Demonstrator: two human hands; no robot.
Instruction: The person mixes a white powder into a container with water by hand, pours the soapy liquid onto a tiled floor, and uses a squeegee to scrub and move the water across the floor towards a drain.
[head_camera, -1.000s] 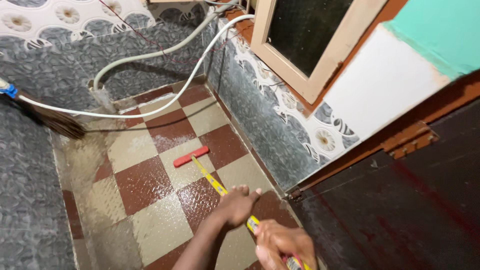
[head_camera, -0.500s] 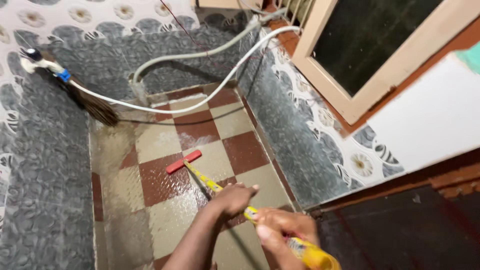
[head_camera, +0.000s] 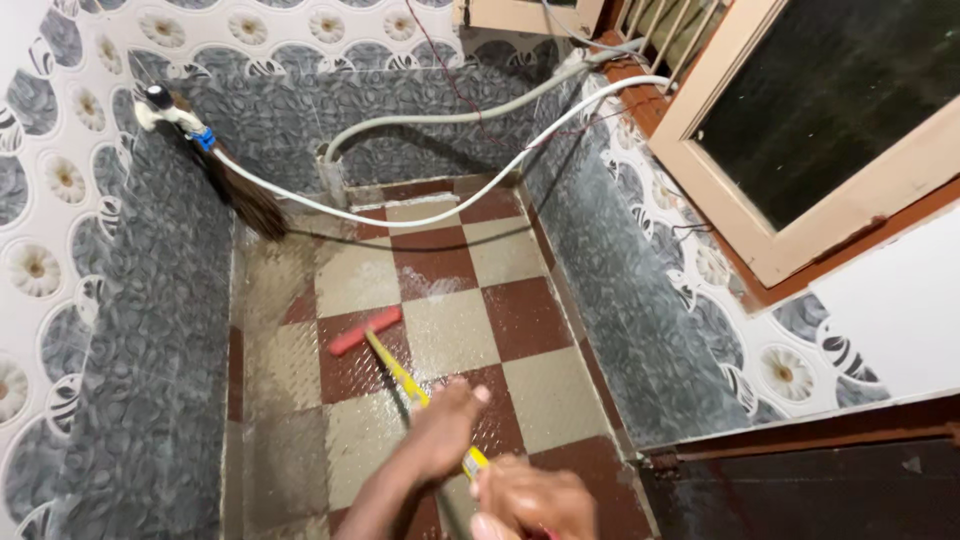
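A floor wiper with a red head (head_camera: 365, 331) and a yellow handle (head_camera: 396, 371) rests on the wet brown-and-beige checkered floor (head_camera: 520, 375). My left hand (head_camera: 443, 428) is closed around the handle partway down. My right hand (head_camera: 532, 499) grips the handle's upper end at the bottom edge of the view, just behind the left hand. The red head lies on a brown tile left of the middle.
A broom (head_camera: 238, 190) leans in the far left corner. Two white hoses (head_camera: 450, 206) run along the back wall to the right side. Grey patterned tile walls (head_camera: 160, 340) enclose the floor. A window frame (head_camera: 800, 215) and a dark door (head_camera: 810, 490) are at right.
The wiper head has slid left and nearer across the tiles, from a beige tile onto a brown one. Both hands kept their grip, and the view has swung toward the left wall.
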